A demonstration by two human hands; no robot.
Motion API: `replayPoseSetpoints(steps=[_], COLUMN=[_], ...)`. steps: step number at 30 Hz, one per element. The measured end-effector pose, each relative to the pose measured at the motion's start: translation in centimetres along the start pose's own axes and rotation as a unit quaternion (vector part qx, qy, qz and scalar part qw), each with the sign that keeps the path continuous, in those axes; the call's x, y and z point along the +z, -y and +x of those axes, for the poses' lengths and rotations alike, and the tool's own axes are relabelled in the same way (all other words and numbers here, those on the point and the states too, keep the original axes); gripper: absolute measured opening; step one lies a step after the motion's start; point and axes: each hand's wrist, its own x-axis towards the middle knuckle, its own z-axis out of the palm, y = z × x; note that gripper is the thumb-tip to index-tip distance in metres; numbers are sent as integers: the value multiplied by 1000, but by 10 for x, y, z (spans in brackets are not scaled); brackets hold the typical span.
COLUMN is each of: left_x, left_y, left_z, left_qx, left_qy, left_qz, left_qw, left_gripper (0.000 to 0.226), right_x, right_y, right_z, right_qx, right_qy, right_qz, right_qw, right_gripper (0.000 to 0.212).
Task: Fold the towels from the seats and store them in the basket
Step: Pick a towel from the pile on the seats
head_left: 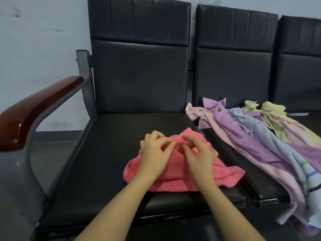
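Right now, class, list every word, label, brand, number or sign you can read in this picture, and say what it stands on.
None: no readable text shows anywhere.
The pink towel under the left hand and right hand: no tag or print visible.
The pile of towels on the next seat: coloured stripes only, no letters.
The black seats and wooden armrest: no brand or number visible.

Waiting area, row of linked black padded seats (139,80), bare wall (43,40)

Coral-pink towel (175,173); black seats (97,153) (pastel pile (260,136): lilac, blue-striped, yellow).
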Motion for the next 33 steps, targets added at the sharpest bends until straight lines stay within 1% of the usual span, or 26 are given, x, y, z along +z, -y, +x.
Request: replayPoseSetpoints(steps=[2, 4, 5, 6, 8, 9, 11, 13, 15, 17, 19, 21, 22, 23, 24, 25, 26, 27, 28, 29, 30, 31, 32, 33], left_x=[-10, -21, -27, -34, -47, -52, -60, -65, -69, -74, -78, -87, -93, -100, -107, -112, -114, -115, -113, -109, -104, -100, -96, -94], left_y=[5, 16, 23, 30, 43, 46, 52, 56, 60, 58, 51, 43, 41, 39, 38, 39, 39, 41, 41, 43, 45, 48, 52, 56], left_z=[-1, -3, -5, -7, -12, -14, -16, -17, -20, -23, -24, -19, -15, -11, -7, -3, -1, -1, -3, -6, -12, -18, -24, -30], left_qx=[-6, -16, -23, -31, -64, -96, -161, -188, -165, -120, -97, -113, -119, -107, -77, -33, 13, 58, 104, 140, 159, 159, 140, 124], left_qy=[21, 62, 85, 103, 115, 112, 116, 136, 136, 107, 55, -9, -44, -79, -103, -119, -126, -125, -103, -51, 35, 134, 223, 271], left_qz=[7, 23, 29, 38, 69, 98, 190, 252, 254, 231, 184, 83, 33, 0, -8, 8, 38, 80, 123, 155, 178, 198, 208, 206], left_qw=[1000, 998, 996, 994, 989, 984, 962, 940, 943, 959, 977, 990, 991, 991, 992, 992, 991, 987, 982, 977, 970, 958, 942, 932], left_gripper=[6, 14, 19, 25, 36, 42, 52, 53, 40, 25, 18, 13, 11, 9, 7, 5, 5, 10, 17, 24, 32, 42, 54, 62], right_x=[-2, -6, -8, -9, -11, -11, -10, -8, -5, -1, 2, 1, -1, -2, -4, -4, -3, -1, 2, 6, 9, 12, 14, 15], right_y=[3, 4, 4, 5, 9, 11, 16, 21, 23, 21, 22, 29, 34, 40, 44, 47, 47, 46, 43, 40, 37, 34, 30, 28], right_z=[2, 2, 2, 2, -3, -6, -10, -12, -13, -15, -16, -15, -15, -15, -14, -13, -13, -13, -14, -15, -16, -18, -19, -22], right_qx=[-64, -152, -174, -175, -137, -120, -126, -136, -159, -190, -212, -242, -260, -273, -279, -278, -270, -257, -242, -227, -213, -201, -187, -173], right_qy=[-37, -77, -93, -99, -91, -80, -73, -64, -43, -22, -10, -14, -20, -24, -24, -19, -10, 4, 18, 30, 36, 40, 43, 48], right_qz=[-14, -69, -82, -77, -47, -31, -17, -9, -11, -36, -44, -29, -19, -9, -1, 4, 7, 12, 15, 14, 9, 2, -6, -14], right_qw=[997, 983, 977, 977, 985, 989, 989, 989, 986, 981, 976, 970, 965, 962, 960, 960, 963, 966, 970, 973, 976, 979, 981, 984], right_gripper=[26, 21, 23, 25, 29, 31, 28, 25, 20, 18, 18, 16, 15, 15, 17, 17, 19, 21, 21, 20, 18, 17, 15, 14])
